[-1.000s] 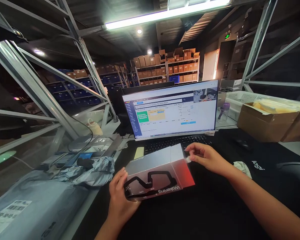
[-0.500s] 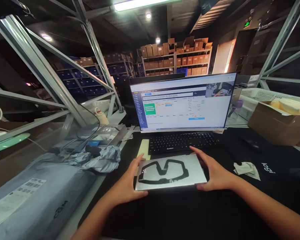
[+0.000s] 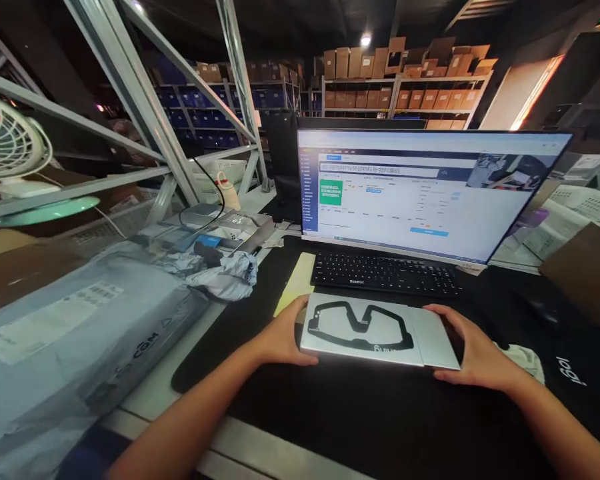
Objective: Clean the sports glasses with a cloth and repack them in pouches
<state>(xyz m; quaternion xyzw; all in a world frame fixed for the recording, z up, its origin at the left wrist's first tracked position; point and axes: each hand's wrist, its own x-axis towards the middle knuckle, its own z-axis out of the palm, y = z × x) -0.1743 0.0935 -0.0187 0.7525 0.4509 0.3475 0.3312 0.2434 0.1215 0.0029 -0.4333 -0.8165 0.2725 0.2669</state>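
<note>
A flat silver-grey box point(image 3: 377, 330) with a black outline of glasses printed on top lies on the black desk mat point(image 3: 380, 413), just in front of the keyboard point(image 3: 385, 273). My left hand point(image 3: 283, 333) grips the box's left end, thumb on top. My right hand point(image 3: 473, 353) clasps its right end, fingers curled around the edge. An inner part seems to stick out a little on the right side of the sleeve.
A lit monitor point(image 3: 425, 190) stands behind the keyboard. A large grey shipping bag point(image 3: 65, 340) and crumpled plastic wrap point(image 3: 225, 273) lie at the left, beside a yellow note pad point(image 3: 297, 283). A small fan point(image 3: 10, 143) stands far left, a cardboard box point(image 3: 587, 270) at the right.
The box was tilted up showing a red side a second ago; now it lies flat on the mat with a hand at each end. The view has shifted left and lower.
</note>
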